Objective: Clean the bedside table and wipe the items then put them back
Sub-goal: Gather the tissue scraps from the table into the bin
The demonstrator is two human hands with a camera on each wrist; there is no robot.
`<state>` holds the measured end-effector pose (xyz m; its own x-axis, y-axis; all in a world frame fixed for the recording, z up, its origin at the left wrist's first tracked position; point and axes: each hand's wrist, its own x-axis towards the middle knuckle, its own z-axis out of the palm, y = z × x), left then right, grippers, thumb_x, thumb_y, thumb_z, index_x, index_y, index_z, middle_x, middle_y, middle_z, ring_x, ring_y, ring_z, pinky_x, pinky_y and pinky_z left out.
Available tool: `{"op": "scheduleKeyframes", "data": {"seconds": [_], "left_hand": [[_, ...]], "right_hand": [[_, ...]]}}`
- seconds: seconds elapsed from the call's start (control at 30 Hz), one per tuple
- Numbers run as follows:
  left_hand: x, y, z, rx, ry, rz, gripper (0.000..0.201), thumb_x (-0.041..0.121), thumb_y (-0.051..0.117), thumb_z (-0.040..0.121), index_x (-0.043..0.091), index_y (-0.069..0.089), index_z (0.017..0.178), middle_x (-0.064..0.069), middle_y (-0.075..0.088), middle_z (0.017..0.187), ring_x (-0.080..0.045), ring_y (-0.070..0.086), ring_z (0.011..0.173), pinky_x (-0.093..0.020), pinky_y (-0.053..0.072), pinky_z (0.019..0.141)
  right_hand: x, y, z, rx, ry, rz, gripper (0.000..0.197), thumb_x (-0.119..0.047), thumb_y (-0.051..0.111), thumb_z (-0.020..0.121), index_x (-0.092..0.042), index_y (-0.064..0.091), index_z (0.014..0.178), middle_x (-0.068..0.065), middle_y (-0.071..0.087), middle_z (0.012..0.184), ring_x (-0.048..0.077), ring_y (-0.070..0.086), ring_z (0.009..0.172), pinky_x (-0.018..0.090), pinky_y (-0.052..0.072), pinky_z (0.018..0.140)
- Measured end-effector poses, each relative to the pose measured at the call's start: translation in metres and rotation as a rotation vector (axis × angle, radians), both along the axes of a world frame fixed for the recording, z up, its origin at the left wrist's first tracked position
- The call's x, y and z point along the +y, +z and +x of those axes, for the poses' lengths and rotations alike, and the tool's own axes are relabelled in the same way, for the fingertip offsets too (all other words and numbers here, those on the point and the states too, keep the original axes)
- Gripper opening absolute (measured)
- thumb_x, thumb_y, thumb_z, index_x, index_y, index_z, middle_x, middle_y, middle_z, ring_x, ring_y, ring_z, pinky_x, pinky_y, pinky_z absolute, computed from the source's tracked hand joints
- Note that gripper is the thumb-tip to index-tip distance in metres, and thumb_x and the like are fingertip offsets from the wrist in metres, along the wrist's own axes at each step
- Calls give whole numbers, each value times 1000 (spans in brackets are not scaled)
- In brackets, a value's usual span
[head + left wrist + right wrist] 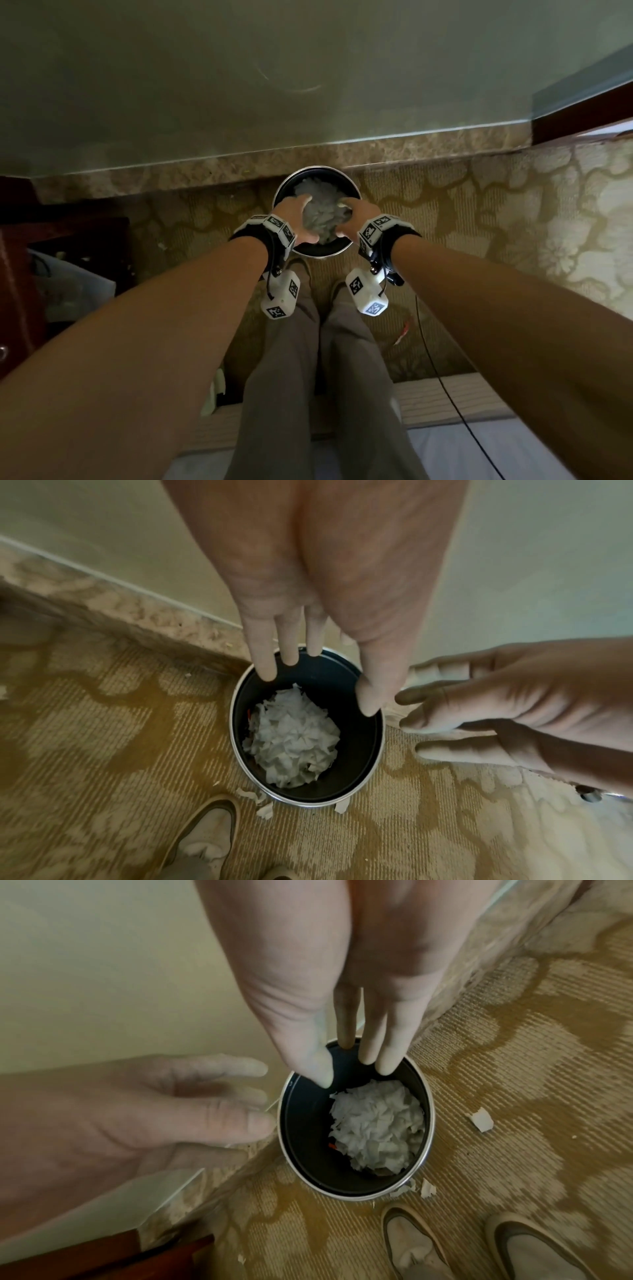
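A round black waste bin with a metal rim [317, 254] stands on the carpet against the skirting. Crumpled and torn white paper [323, 214] fills it, along with a bit of something red. My left hand [303, 219] and right hand [347, 219] hover side by side just above the bin's mouth, palms facing each other. In the left wrist view the left hand [316, 685] has straight fingers over the bin rim [236, 737] and paper [294, 737], holding nothing. In the right wrist view the right hand [354, 1073] is likewise empty above the paper [377, 1123].
Small paper scraps [265, 808] [481, 1119] lie on the patterned carpet beside the bin. My shoes [414, 1245] stand just behind it. Dark wooden furniture [20, 274] is at the left, a bed edge [462, 445] and a black cable [442, 377] near me.
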<state>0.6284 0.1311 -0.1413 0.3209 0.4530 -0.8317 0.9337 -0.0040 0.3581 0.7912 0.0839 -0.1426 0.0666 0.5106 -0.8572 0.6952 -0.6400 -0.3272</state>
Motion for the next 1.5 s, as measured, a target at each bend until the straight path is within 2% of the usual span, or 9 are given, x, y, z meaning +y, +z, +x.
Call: {"op": "scheduleKeyframes", "data": {"seconds": [0.27, 0.47, 0.67, 0.77, 0.87, 1.0, 1.13, 1.3, 1.5], "left_hand": [[-17, 149, -26, 22, 25, 109, 86, 34, 76, 84, 13, 30, 153, -14, 40, 151, -33, 41, 136, -40, 39, 105], [-35, 273, -56, 7, 185, 198, 65, 30, 75, 86, 8, 47, 141, -14, 53, 140, -32, 52, 125, -41, 46, 100], [-53, 380, -116, 19, 336, 309, 72, 35, 75, 85, 15, 42, 146, -9, 45, 149, -30, 48, 132, -35, 40, 103], [-62, 428, -153, 66, 372, 397, 72, 35, 74, 87, 16, 40, 148, -8, 42, 152, -28, 43, 137, -32, 36, 107], [-73, 466, -197, 94, 424, 452, 75, 35, 73, 88, 13, 37, 150, -9, 40, 154, -27, 40, 139, -30, 33, 110], [-91, 504, -261, 118, 517, 503, 74, 32, 74, 88, 10, 38, 149, -8, 44, 151, -25, 43, 137, -28, 33, 109], [-118, 528, -332, 168, 588, 532, 68, 31, 73, 88, 12, 44, 146, -7, 49, 147, -25, 48, 133, -28, 36, 105], [-157, 535, -425, 228, 676, 504, 71, 40, 75, 82, 18, 46, 143, -9, 51, 141, -31, 50, 126, -37, 42, 105], [-201, 517, -518, 278, 795, 480, 73, 37, 73, 87, 15, 40, 148, -8, 42, 152, -26, 42, 138, -30, 32, 109]], "right_hand": [[0, 125, -11, -14, 190, 95, 68, -26, 73, 82, -25, 44, 144, 4, 52, 142, 29, 54, 126, 42, 47, 103], [3, 233, -37, -23, 376, 190, 58, -34, 70, 84, -26, 52, 138, 2, 55, 139, 27, 55, 124, 44, 46, 104], [19, 348, -95, -75, 618, 269, 51, -30, 69, 88, -15, 55, 135, 7, 58, 136, 28, 56, 121, 34, 45, 100], [25, 401, -131, -92, 749, 304, 44, -33, 65, 91, -13, 57, 130, 4, 58, 132, 29, 58, 114, 32, 46, 87], [30, 443, -175, -54, 787, 365, 44, -30, 69, 86, -22, 60, 128, -1, 60, 130, 26, 60, 110, 32, 48, 88], [32, 485, -245, -18, 907, 423, 44, -30, 69, 86, -22, 58, 129, 1, 60, 125, 26, 60, 110, 41, 49, 99], [31, 508, -321, -12, 999, 460, 50, -30, 73, 84, -23, 56, 131, 1, 60, 128, 25, 60, 112, 40, 49, 99], [18, 515, -413, -3, 1133, 497, 52, -31, 74, 83, -23, 56, 132, 0, 59, 132, 23, 58, 117, 39, 46, 103], [-4, 506, -505, 29, 1225, 541, 47, -24, 72, 86, -18, 57, 131, 1, 60, 130, 20, 58, 118, 29, 45, 101]]}}
